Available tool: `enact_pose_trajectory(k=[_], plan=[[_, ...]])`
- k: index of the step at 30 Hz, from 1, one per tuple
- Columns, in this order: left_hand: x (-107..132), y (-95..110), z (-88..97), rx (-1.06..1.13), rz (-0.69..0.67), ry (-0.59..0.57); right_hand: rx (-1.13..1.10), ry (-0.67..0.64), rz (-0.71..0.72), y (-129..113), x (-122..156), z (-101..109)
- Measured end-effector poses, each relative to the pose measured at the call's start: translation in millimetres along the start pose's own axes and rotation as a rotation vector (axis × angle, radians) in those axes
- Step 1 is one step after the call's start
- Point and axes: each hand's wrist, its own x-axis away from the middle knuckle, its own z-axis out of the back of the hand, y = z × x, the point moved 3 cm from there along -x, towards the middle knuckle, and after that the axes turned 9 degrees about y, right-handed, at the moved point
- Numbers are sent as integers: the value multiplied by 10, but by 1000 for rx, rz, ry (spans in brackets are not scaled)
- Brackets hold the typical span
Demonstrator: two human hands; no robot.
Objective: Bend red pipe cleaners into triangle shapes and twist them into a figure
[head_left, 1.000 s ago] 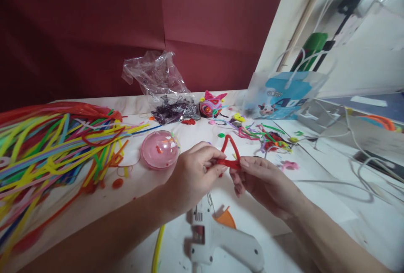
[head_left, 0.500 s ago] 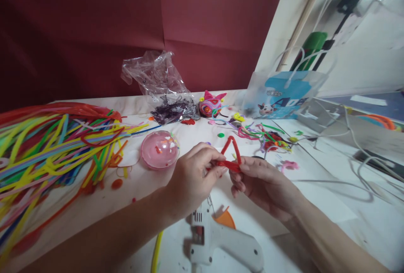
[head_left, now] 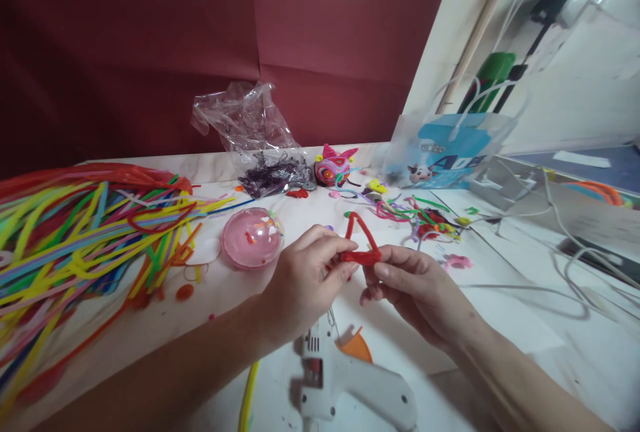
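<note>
A red pipe cleaner (head_left: 371, 239), bent into a triangle with its peak upward, is held between my two hands above the table. My left hand (head_left: 313, 275) pinches its left corner between thumb and fingers. At the right corner, the thumb and index finger of my right hand (head_left: 417, 289) close on it, the other fingers curled below. Beneath the hands lies a white hot glue gun (head_left: 357, 379), its nozzle end partly hidden by my left hand. An orange piece (head_left: 357, 347) sits beside the glue gun.
Many coloured pipe cleaners (head_left: 95, 239) are heaped at left. A pink bowl (head_left: 253, 239) holds small pieces. Behind stand a clear plastic bag (head_left: 250, 115), a pink pipe-cleaner mask-like figure (head_left: 334, 167) and a blue-white carrier bag (head_left: 450, 149). Grey cables (head_left: 565, 232) cross the right side.
The red triangle has turned slightly, its peak shifting left and its base showing flatter. My right hand has moved a little, its thumb now lying along the right corner.
</note>
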Motion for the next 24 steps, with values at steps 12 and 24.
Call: enact_pose_trajectory(k=[12, 24], plan=[[25, -11, -51, 34, 68, -87, 5, 20, 69, -54, 4, -7], [64, -51, -99, 133, 203, -102, 23, 64, 141, -29, -4, 12]])
